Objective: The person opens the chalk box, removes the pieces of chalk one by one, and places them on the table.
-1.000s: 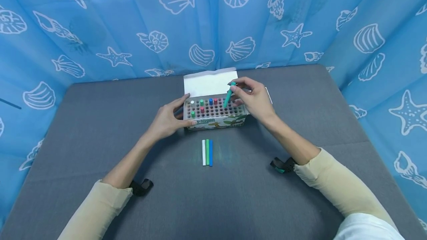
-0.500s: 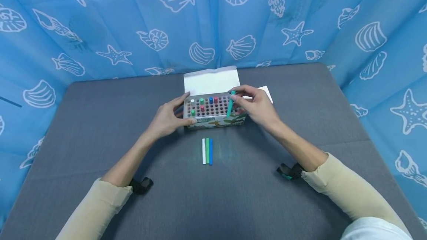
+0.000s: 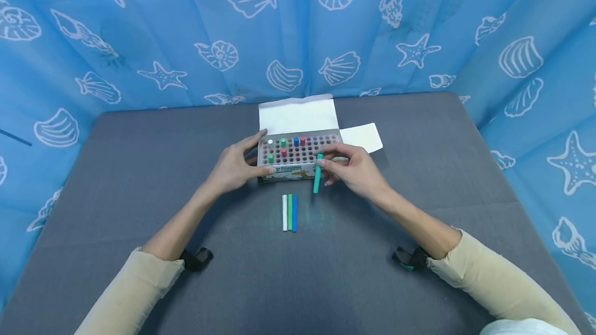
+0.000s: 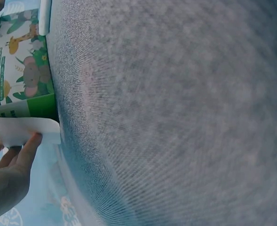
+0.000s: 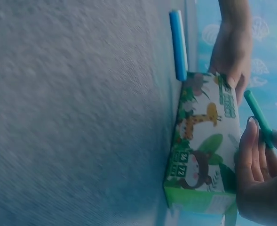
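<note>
The long cardboard box printed with jungle animals (image 5: 201,134) bore large green lettering across its front, too blurred to read; toward its right end, in the right wrist view, the numbers "36" and "72" stood in small dark green panels. A giraffe, an elephant and a brown-headed cartoon figure were printed beside them. The head view alone looked down into the grey tray pierced with round holes (image 3: 318,151), where the tops of six short coloured sticks stood: one white, two green, one blue and two red. Behind it lay the plain white lid flap (image 3: 299,118), with a white side flap (image 3: 360,137) out to the right. The left wrist view revealed a white end flap (image 4: 23,128) under the left hand's fingers.

The right hand (image 3: 353,169) pinched one end of a slim teal-green stick (image 3: 317,177) between thumb and fingertips; the stick was clear of the holes and slanted down in front of the box's right half. The left hand (image 3: 236,163) gripped the box's left end, thumb on the front face and fingers spread wide toward the back. Both forearms reached forward and inward from rolled beige sleeves (image 3: 132,288).

Nearer the person, a white stick (image 3: 284,213), a bright green stick (image 3: 289,212) and a blue stick (image 3: 295,213) lay side by side on the grey cloth-covered table (image 3: 298,283).
</note>
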A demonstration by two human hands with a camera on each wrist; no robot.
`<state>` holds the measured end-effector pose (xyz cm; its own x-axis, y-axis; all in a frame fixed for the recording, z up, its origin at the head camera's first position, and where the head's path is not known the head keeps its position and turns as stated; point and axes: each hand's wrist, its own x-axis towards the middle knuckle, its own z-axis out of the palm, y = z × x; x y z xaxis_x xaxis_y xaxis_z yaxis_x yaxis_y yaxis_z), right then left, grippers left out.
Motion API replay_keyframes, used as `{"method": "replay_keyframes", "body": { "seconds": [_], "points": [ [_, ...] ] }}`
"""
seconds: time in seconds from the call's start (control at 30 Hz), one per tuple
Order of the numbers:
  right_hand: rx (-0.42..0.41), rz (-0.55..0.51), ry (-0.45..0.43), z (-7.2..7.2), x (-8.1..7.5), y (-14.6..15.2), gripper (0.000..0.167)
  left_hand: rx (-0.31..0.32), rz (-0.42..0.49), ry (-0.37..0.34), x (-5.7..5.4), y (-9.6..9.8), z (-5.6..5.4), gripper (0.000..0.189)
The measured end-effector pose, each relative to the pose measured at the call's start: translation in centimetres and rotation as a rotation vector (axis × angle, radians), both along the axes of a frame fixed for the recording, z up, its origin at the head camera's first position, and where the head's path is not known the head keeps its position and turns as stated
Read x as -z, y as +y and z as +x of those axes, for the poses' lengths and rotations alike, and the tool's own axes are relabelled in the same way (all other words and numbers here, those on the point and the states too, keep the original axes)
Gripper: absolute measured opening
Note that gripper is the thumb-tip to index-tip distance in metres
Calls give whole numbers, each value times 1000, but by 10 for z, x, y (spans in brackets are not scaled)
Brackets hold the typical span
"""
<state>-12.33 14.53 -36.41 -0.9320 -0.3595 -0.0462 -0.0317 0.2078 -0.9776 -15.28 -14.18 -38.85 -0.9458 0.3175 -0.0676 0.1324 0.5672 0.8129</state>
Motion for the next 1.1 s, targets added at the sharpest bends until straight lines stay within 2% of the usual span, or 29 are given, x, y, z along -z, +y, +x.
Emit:
{"method": "replay_keyframes", "body": {
  "seconds": [0.3,0.47,0.67,1.1],
  "points": [
    [-42,22,-54,9,7,-6,29,1,-2,-1,1,1,0,91],
    [-77,0,-72,16,8,-9,29,-3,3,-5,1,1,1,91],
    [-124,-21,-85,20,20,-11,30,-7,0,-7,1,1,1,92],
    [-168,81,-84,21,34,-16,26,4,5,2,1,1,1,92]
  ]
}}
